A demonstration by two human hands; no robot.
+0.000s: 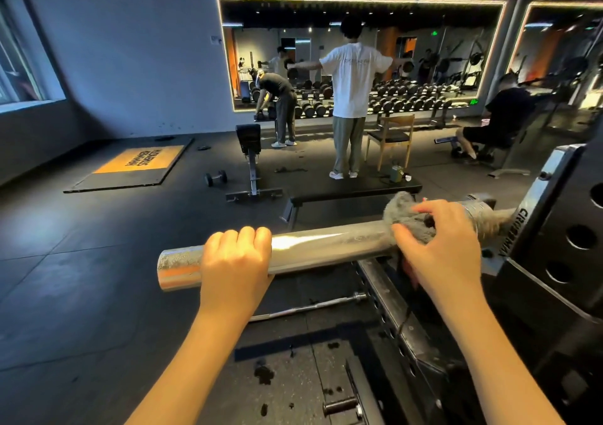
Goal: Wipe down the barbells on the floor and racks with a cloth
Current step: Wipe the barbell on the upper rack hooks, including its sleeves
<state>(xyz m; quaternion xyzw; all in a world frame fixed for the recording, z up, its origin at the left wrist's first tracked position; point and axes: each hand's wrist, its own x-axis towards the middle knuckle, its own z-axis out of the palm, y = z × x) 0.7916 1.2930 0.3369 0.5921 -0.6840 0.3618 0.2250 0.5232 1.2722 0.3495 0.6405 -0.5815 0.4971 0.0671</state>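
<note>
A shiny steel barbell sleeve [326, 245] runs across the middle of the view, its right end resting in the black rack [554, 228]. My left hand [236, 261] grips the sleeve near its free left end, fingers curled over the top. My right hand [437, 245] holds a grey cloth [408, 212] wrapped around the sleeve close to the collar. A second, thinner barbell [310, 307] lies on the floor below, partly hidden by my left forearm.
A flat bench [352, 193] stands just beyond the bar, an adjustable bench [251, 160] and a dumbbell [215, 178] further left. A person in a white shirt [354, 98] stands ahead, with others near the dumbbell rack [408, 101] and a wooden chair [391, 140].
</note>
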